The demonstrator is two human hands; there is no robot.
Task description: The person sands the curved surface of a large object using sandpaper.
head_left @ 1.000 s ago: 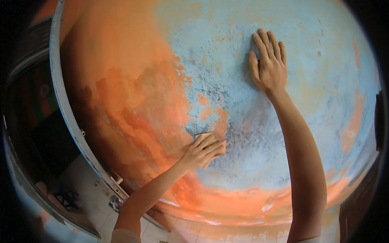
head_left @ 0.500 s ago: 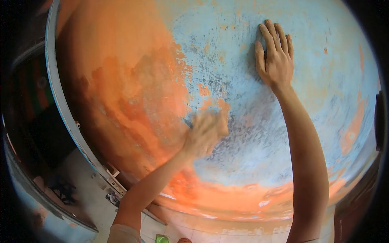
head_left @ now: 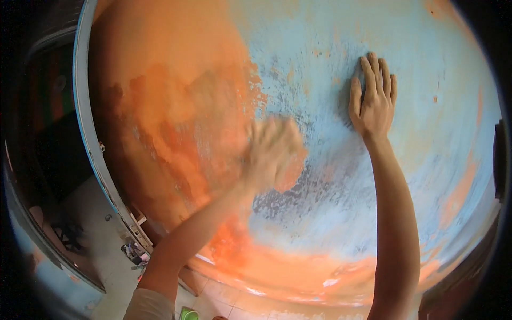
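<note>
In front of me is a wall (head_left: pixel 330 224) with worn paint, orange on the left and light blue on the right, with dark scuffed patches between. My left hand (head_left: pixel 272 152) is over the border of the two colours, smeared by motion. Its fingers are too blurred to show whether they hold anything. Higher up and to the right, my right hand (head_left: pixel 376 109) lies flat on the blue paint, fingers pointing up and thumb apart, holding nothing.
A pale door frame (head_left: pixel 82 101) with a blue edge runs down the left side, beside a dark opening. Small items (head_left: pixel 133 253) lie at its foot. A green object (head_left: pixel 188 313) sits on the tiled floor (head_left: pixel 216 293). A dark edge (head_left: pixel 500 160) borders the right.
My left hand has moved up over the paint border and is blurred in both frames. My right hand stays flat on the blue paint, while the view has shifted slightly.
</note>
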